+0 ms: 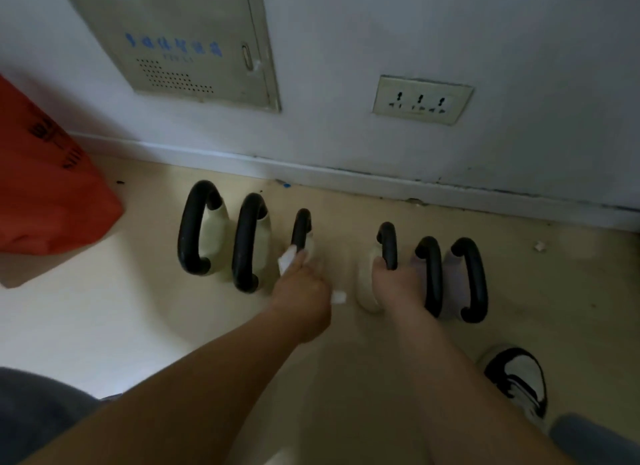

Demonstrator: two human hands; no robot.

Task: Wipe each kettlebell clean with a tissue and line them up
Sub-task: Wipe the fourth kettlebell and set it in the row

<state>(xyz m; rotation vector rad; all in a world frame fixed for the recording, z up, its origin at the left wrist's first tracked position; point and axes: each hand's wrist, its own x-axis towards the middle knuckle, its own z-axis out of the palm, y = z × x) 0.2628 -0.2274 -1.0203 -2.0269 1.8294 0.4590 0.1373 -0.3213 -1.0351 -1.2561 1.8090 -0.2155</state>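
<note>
Standing on a beige floor (104, 326) just before the skirting of a white wall (381, 31), six kettlebells are seen, each with a pale body and a thick black loop handle. They are split into two groups of three, with a gap between.

In the left group the first kettlebell (199, 229) and the second kettlebell (247, 242) are set close together. The third kettlebell (301, 229) is just beside them, its body blurred and mostly hidden. The right group is made up of the fourth kettlebell (388, 244), the fifth kettlebell (433, 274) and the sixth kettlebell (472, 277), packed closely.

A white tissue (286, 260) is held in the curled fingers of the left hand (301, 291) and pressed against the near end of the third kettlebell's handle. The near end of the fourth kettlebell's handle is gripped by the right hand (394, 284), its fingers wrapped round the bar. Part of that cream body is covered by the hand.

An orange-red bag (45, 187) is seen at the left, apart from the first kettlebell. A metal panel (194, 41) with blue lettering and a triple socket plate (420, 100) are fixed to the wall. A small white scrap (538, 246) lies on the floor right of the sixth kettlebell. A black-and-white shoe (519, 381) is seen at the lower right. Much of the near floor is covered by both forearms.
</note>
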